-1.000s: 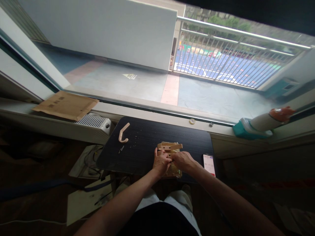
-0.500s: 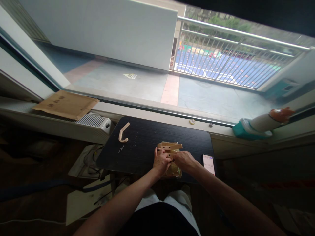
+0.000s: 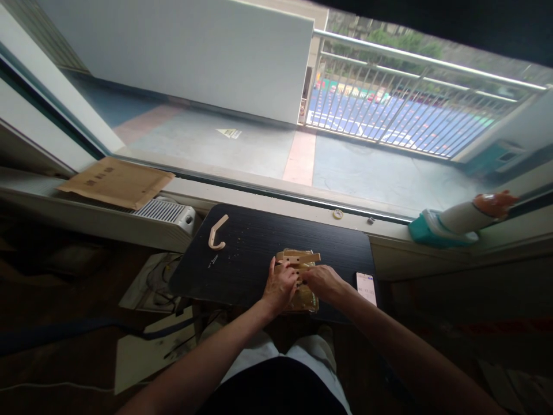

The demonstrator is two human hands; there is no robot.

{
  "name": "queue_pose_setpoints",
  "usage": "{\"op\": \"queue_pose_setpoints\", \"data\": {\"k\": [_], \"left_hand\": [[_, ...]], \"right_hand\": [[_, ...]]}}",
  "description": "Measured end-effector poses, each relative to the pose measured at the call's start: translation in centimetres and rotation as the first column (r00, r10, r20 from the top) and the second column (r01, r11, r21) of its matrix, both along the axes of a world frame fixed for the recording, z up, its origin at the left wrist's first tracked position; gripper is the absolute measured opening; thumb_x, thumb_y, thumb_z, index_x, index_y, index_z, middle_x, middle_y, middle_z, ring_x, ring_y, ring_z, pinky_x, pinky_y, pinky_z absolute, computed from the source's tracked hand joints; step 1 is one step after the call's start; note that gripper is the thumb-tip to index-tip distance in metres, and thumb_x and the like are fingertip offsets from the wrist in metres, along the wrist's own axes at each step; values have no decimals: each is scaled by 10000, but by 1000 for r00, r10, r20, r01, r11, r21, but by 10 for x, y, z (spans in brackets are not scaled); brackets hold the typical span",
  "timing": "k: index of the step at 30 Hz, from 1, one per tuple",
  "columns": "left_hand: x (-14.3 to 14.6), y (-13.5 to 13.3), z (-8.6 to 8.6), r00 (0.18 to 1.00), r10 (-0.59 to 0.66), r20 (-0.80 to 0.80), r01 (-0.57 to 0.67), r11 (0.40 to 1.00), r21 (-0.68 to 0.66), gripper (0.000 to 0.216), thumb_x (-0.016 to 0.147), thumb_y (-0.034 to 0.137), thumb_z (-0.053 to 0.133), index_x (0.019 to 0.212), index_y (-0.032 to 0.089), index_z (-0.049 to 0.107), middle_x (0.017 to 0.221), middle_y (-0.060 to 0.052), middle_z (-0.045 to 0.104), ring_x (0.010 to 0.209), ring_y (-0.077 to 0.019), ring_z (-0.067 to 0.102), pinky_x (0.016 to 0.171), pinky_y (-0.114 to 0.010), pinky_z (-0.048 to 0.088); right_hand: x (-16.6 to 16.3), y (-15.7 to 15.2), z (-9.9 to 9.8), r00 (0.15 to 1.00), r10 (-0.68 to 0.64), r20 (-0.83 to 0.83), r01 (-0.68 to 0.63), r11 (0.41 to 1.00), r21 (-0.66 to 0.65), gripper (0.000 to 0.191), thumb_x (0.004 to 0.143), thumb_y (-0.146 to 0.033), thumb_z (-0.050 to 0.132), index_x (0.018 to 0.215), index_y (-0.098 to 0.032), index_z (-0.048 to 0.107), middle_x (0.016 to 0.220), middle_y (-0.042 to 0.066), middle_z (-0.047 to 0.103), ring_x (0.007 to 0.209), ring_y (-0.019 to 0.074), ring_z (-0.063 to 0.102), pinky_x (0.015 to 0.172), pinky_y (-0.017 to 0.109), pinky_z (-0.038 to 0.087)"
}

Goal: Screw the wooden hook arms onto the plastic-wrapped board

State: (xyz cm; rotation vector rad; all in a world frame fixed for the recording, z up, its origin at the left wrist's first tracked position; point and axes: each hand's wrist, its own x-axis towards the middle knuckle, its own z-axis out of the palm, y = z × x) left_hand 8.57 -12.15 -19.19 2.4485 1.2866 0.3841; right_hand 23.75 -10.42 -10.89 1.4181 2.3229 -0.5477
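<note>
My left hand (image 3: 279, 286) is closed on a pale wooden hook with dark holes, mostly covered by my fingers. Against its right end, my right hand (image 3: 325, 282) is closed; whatever is in its fingers is hidden. Just beyond both hands lies another wooden hook (image 3: 309, 258), also with dark holes. Under this work is a brownish, shiny wrapped packet (image 3: 305, 302) on the black table (image 3: 254, 239). A separate wooden hook (image 3: 213, 235) rests at the table's left, with a few small screws (image 3: 212, 262) near it.
A lit phone (image 3: 366, 289) lies at the table's right edge. On the sill are a roll of tape (image 3: 337, 214) and a teal container (image 3: 419, 229). A brown envelope (image 3: 116, 181) covers part of the white radiator (image 3: 166, 214) at left.
My left hand has shifted slightly and its fingers lie a little differently over the wooden hook. My right hand stays at nearly the same spot. The loose hook has not moved.
</note>
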Motion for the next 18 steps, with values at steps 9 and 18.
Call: {"op": "queue_pose_setpoints", "data": {"k": [9,18], "left_hand": [[-4,-46,-17,984,-154,-85,150,987,-52,279,849,127,427,1090,132,566,1274,-107,533,1243,-213,424,1050,-341,342],[2,-44,-22,987,-103,-125,83,985,-152,482,776,178,511,1252,130,449,1349,-124,467,1292,-251,370,1065,-387,319]], "right_hand": [[-11,5,11,993,61,98,-60,998,-9,295,827,-101,423,896,-131,708,878,123,712,830,229,664,685,277,488],[-9,8,2,993,86,75,-86,996,-10,302,832,-90,408,898,-125,700,888,118,708,842,217,661,714,273,487]]}}
